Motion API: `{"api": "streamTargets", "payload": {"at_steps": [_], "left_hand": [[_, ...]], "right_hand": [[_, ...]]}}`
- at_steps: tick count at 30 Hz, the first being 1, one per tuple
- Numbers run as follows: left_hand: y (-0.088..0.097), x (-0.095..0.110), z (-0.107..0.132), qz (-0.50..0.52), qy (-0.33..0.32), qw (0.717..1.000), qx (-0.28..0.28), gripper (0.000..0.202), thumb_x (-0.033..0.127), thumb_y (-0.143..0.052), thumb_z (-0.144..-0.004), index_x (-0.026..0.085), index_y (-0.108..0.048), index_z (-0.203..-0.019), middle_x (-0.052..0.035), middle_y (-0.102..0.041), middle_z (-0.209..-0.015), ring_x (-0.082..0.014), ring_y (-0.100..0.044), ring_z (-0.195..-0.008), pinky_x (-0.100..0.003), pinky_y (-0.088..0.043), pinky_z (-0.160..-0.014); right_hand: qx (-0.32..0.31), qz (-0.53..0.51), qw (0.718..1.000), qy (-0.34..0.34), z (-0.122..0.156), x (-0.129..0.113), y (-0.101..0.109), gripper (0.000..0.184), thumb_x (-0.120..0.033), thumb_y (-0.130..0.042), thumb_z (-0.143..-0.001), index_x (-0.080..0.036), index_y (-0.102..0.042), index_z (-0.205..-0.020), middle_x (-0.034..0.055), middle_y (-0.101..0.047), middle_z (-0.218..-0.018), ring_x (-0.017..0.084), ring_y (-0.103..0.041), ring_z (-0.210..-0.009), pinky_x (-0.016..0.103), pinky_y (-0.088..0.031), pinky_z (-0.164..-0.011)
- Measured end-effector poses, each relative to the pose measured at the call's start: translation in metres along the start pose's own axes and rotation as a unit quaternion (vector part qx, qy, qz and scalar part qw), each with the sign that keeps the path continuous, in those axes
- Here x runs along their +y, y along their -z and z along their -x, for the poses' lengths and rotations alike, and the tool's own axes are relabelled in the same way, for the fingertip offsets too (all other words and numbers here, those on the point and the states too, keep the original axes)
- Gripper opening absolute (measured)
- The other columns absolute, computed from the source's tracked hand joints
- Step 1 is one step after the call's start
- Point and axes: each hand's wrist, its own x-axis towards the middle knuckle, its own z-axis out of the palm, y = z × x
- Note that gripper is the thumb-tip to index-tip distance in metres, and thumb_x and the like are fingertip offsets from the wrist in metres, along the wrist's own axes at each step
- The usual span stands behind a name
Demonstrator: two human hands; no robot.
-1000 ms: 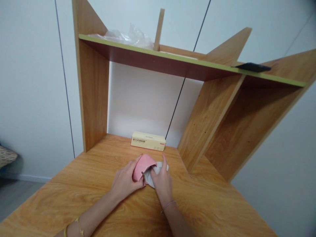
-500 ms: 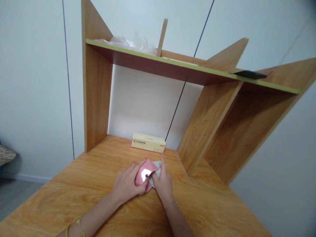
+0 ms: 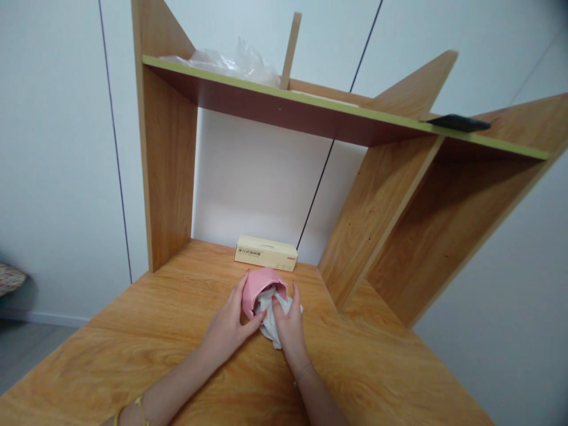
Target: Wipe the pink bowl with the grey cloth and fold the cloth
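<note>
Near a cream box (image 3: 266, 254), left fingers (image 3: 254, 323) clamped on pink container (image 3: 261, 280), right fingers (image 3: 296, 296) clamped on cloth (image 3: 270, 331)

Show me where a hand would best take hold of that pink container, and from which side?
Probably by its outer wall, coming from the left, where the left hand holds it. The pink container is tilted, its open mouth facing the person and the right hand, with the white cloth bunched in the opening. That leaves the outside as the freer surface.
</note>
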Motion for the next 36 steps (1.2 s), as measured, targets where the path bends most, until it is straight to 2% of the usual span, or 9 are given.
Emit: {"api": "streamTargets", "payload": {"at_steps": [3,7,16,22,25,27,30,33,36], "left_hand": [[0.001,-0.005,-0.004,0.025,-0.037,0.999,0.005,0.073,0.031,-0.053,-0.077,0.02,-0.014,-0.138,-0.0102,-0.039,-0.134,-0.0213,-0.042,-0.119,-0.034,-0.035,-0.097],[0.007,-0.004,-0.005,-0.005,-0.057,0.998,-0.009,0.074,0.024,-0.056,-0.071,0.023,-0.02,-0.137,-0.0072,-0.047,-0.127,-0.021,-0.048,-0.111,-0.033,-0.037,-0.094],[0.011,0.014,-0.001,-0.166,0.001,0.983,-0.083,0.076,0.027,-0.054,-0.069,0.027,-0.02,-0.137,-0.0048,-0.057,-0.104,-0.0231,-0.058,-0.089,-0.033,-0.045,-0.076],[0.016,0.021,-0.004,-0.227,-0.005,0.966,-0.126,0.076,0.04,-0.055,-0.069,0.029,-0.021,-0.136,-0.0055,-0.057,-0.11,-0.0255,-0.058,-0.093,-0.033,-0.043,-0.076],[0.02,0.022,-0.005,-0.232,-0.003,0.964,-0.129,0.076,0.043,-0.055,-0.069,0.029,-0.022,-0.136,-0.0057,-0.059,-0.108,-0.0263,-0.058,-0.092,-0.034,-0.043,-0.077],[0.022,0.021,-0.006,-0.215,-0.011,0.969,-0.12,0.075,0.043,-0.055,-0.069,0.029,-0.024,-0.135,-0.0057,-0.06,-0.108,-0.0264,-0.059,-0.092,-0.033,-0.044,-0.077],[0.023,0.019,-0.005,-0.176,-0.041,0.978,-0.105,0.072,0.044,-0.056,-0.068,0.03,-0.029,-0.133,-0.0051,-0.06,-0.108,-0.0261,-0.058,-0.092,-0.032,-0.044,-0.077],[0.022,0.018,-0.003,-0.16,-0.068,0.98,-0.095,0.071,0.042,-0.057,-0.067,0.03,-0.032,-0.132,-0.0048,-0.061,-0.107,-0.0261,-0.059,-0.089,-0.032,-0.045,-0.075],[0.022,0.019,-0.002,-0.171,-0.08,0.977,-0.097,0.07,0.038,-0.057,-0.066,0.03,-0.034,-0.132,-0.0044,-0.061,-0.104,-0.0251,-0.06,-0.085,-0.032,-0.045,-0.074]], "right_hand": [[-0.012,-0.022,1.0,-0.008,0.002,-0.004,-0.004,0.07,-0.037,-0.049,-0.075,-0.012,-0.023,-0.135,0.0123,-0.058,-0.11,0.02,-0.061,-0.087,0.029,-0.047,-0.072],[-0.012,0.004,1.0,-0.009,0.003,-0.007,-0.006,0.076,-0.033,-0.055,-0.069,-0.01,-0.024,-0.135,0.0123,-0.059,-0.109,0.021,-0.059,-0.091,0.028,-0.046,-0.076],[-0.019,0.154,0.988,-0.004,-0.003,-0.002,0.002,0.079,-0.032,-0.056,-0.069,-0.012,-0.02,-0.136,0.0081,-0.066,-0.088,0.021,-0.063,-0.074,0.025,-0.044,-0.06],[-0.045,0.409,0.911,0.043,-0.002,-0.018,0.013,0.068,-0.034,-0.048,-0.079,-0.015,-0.019,-0.137,0.0057,-0.067,-0.071,0.024,-0.063,-0.067,0.027,-0.039,-0.056],[-0.038,0.457,0.883,0.1,-0.001,-0.021,0.015,0.065,-0.034,-0.048,-0.08,-0.017,-0.021,-0.137,0.0064,-0.067,-0.075,0.023,-0.063,-0.068,0.026,-0.038,-0.056],[-0.021,0.442,0.885,0.146,0.0,-0.019,0.017,0.063,-0.035,-0.048,-0.08,-0.018,-0.024,-0.136,0.0063,-0.066,-0.077,0.023,-0.063,-0.07,0.027,-0.039,-0.058],[0.019,0.36,0.912,0.193,0.0,-0.013,0.017,0.064,-0.035,-0.048,-0.078,-0.016,-0.024,-0.135,0.0043,-0.064,-0.077,0.021,-0.061,-0.072,0.028,-0.041,-0.063],[0.041,0.288,0.939,0.182,-0.001,-0.01,0.017,0.068,-0.034,-0.048,-0.075,-0.016,-0.021,-0.135,0.002,-0.062,-0.077,0.02,-0.059,-0.069,0.027,-0.041,-0.06],[0.002,0.264,0.954,0.139,-0.003,-0.008,0.015,0.064,-0.032,-0.048,-0.074,-0.018,-0.028,-0.133,0.0008,-0.06,-0.073,0.018,-0.057,-0.062,0.025,-0.039,-0.054]]}}
